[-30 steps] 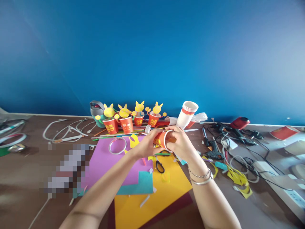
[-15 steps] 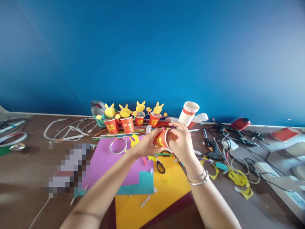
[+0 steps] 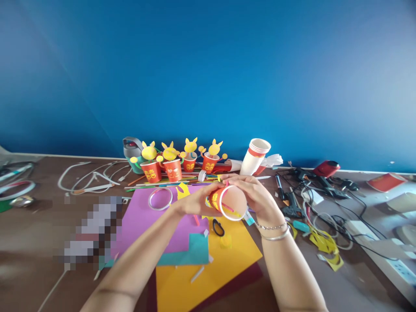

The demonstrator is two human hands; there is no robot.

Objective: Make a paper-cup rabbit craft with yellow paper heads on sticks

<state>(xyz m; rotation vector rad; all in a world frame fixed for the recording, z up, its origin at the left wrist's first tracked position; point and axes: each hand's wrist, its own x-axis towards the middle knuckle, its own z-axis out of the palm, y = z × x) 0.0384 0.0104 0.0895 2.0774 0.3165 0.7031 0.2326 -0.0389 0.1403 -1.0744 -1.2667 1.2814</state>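
Observation:
Between my hands a red paper cup (image 3: 216, 200) lies tilted, its white-rimmed mouth turned toward me. My left hand (image 3: 199, 200) is wrapped round its side and base. My right hand (image 3: 261, 197) curves over the top and right side, fingers closed near the rim. A thin pink stick (image 3: 229, 209), perhaps a pipe cleaner, shows inside the cup, and a bit of pink sticks out at its upper edge by my right fingertips. Beneath the cup are black-handled scissors (image 3: 218, 227), partly covered, on a yellow sheet (image 3: 227, 264).
Several red cups with yellow rabbit-eared figures (image 3: 173, 170) stand at the back, beside stacked white cups (image 3: 255, 156). Purple paper (image 3: 156, 229) carries a tape roll (image 3: 160, 199). Glue guns (image 3: 294, 206), cables and a power strip (image 3: 386, 251) crowd the right. A blue wall (image 3: 208, 78) rises behind.
The cup has turned so its mouth faces me and the pink stick inside shows. My right fingers have come out of the mouth and moved onto its upper right side.

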